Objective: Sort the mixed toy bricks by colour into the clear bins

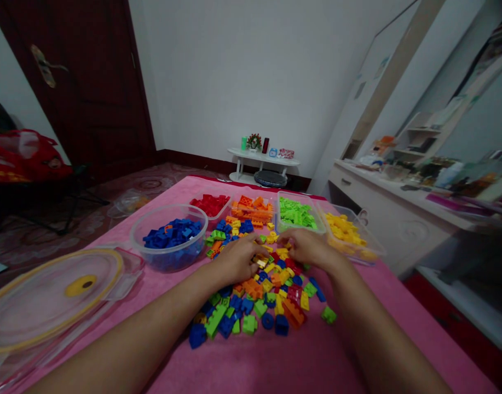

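Curled over the far edge of the brick pile (259, 298) on the pink table (283, 361) with left hand (236, 260) and right hand (310, 247); impossible to tell whether gripping any. Probably light, rigid, slick: best pinched across flat sides.

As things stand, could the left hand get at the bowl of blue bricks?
Probably yes. The left hand lies on the mixed brick pile, the bowl of blue bricks stands open just beside it, and nothing stands between them.

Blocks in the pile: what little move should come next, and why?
Probably lift the yellow block at the left hand's fingers into the yellow tub: each tub holds one colour, and the pile is mixed.
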### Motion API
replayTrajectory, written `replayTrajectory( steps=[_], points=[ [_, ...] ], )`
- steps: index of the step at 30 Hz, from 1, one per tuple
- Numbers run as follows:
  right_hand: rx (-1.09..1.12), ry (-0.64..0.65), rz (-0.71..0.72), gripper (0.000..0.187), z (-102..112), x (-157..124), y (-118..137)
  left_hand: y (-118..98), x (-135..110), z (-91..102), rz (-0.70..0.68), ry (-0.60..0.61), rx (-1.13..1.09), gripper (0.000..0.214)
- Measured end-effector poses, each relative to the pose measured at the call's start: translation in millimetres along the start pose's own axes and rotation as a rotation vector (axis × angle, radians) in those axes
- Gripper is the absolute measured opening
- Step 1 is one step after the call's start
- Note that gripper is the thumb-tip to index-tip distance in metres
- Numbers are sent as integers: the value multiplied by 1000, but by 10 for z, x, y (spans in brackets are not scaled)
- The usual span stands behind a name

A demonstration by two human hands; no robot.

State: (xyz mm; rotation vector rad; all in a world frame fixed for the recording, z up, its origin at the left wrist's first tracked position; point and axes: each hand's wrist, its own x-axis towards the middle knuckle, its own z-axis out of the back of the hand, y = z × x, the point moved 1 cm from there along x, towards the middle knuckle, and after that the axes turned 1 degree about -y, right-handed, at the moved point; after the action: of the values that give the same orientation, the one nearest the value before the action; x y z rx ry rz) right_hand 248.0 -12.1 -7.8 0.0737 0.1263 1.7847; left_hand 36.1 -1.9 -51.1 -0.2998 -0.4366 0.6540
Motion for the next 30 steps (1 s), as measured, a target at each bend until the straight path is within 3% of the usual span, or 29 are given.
replayTrajectory(
  steps=[3, 11, 17, 22, 25, 27, 30],
  points=[
    [-24, 131, 31, 51, -145, 33, 12, -12, -4, 10, 12, 21, 13, 44],
    [-35, 63, -2, 32, -103, 55, -67, 36, 29, -23, 58, -4, 29, 29],
    [56, 91, 77, 51, -209, 68, -50, 9, 26, 49, 41, 63, 102, 40],
    [181, 25, 86, 27, -175, 77, -51, -1, 6, 62, 76, -4, 65, 32],
    [412, -122, 52, 16, -91, 74, -27, 29, 19, 88, 105, -148, -43, 32],
    [703, -195, -14, 18, -59, 68, 44, 55, 37, 131, 164, -282, -183, 30],
    [1219, -202, -134, 27, -72, 60, 227, 88, 72, 200, 234, -464, -443, 26]
  ],
)
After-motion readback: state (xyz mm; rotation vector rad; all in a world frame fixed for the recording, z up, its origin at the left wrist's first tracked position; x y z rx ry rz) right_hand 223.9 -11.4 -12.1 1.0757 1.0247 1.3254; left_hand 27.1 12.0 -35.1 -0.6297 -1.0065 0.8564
